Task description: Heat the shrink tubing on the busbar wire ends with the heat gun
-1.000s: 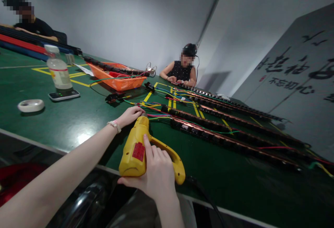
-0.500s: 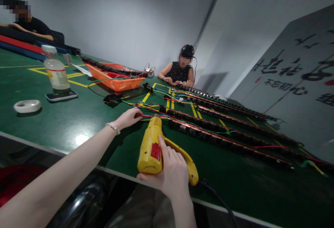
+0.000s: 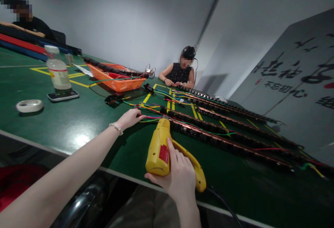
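Note:
My right hand [image 3: 180, 172] is wrapped round a yellow heat gun [image 3: 159, 148], whose black cord trails off the table's front edge. The gun's nozzle points away from me, at the near end of a long black-and-copper strip [image 3: 203, 134]. Closed fingers of my left hand [image 3: 130, 118], with a beaded band at the wrist, pinch the coloured wires [image 3: 151, 117] that come out of this strip. Just beyond lie more yellow, blue and green wires [image 3: 148, 106] from a neighbouring strip [image 3: 188, 116].
An orange basket [image 3: 117, 86] with a strip across it stands farther back. A bottle [image 3: 57, 73], a phone-like device [image 3: 63, 95] and a white oval object [image 3: 29, 106] are at left. More strips [image 3: 235, 119] run right. Two people [image 3: 182, 71] sit across the table.
The heat gun in my right hand has shifted right along the wires, its nozzle now nearer the strip's end. My left hand keeps its pinch on the wires.

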The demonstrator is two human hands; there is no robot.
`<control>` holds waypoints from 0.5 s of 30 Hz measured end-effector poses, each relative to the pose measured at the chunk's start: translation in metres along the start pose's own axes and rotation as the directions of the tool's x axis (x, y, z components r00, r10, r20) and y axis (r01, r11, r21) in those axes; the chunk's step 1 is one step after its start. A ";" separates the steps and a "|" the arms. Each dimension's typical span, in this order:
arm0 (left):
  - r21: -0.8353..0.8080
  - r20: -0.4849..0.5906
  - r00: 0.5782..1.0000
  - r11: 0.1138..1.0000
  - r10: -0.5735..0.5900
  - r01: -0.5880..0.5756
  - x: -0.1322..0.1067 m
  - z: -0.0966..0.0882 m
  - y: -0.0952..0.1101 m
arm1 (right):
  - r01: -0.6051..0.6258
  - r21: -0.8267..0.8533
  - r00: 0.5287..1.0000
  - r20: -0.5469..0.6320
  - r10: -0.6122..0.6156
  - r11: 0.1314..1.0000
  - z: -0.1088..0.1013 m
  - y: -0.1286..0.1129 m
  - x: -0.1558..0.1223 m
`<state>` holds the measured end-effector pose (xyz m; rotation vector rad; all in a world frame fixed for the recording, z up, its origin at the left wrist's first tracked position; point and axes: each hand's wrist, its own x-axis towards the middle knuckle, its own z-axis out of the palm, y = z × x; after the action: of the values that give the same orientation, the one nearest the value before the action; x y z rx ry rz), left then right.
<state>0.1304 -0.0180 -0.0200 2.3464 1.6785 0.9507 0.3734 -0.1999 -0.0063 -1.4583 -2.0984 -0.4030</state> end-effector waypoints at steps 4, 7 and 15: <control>0.044 0.037 0.993 0.993 -0.113 0.111 -0.001 -0.004 0.005 | -0.007 -0.022 1.000 -0.016 0.007 1.000 0.001 -0.006 -0.001; 0.087 0.009 0.989 0.986 -0.146 0.144 -0.001 -0.006 0.007 | -0.015 -0.024 1.000 -0.011 0.014 1.000 0.002 -0.014 -0.001; 0.139 -0.042 0.991 0.981 -0.128 0.132 -0.002 -0.009 0.012 | -0.003 0.017 0.999 0.048 0.002 1.000 0.003 -0.040 0.000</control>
<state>0.1352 -0.0265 -0.0089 2.2815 1.9453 0.8790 0.3360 -0.2133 -0.0063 -1.4747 -2.1322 -0.3509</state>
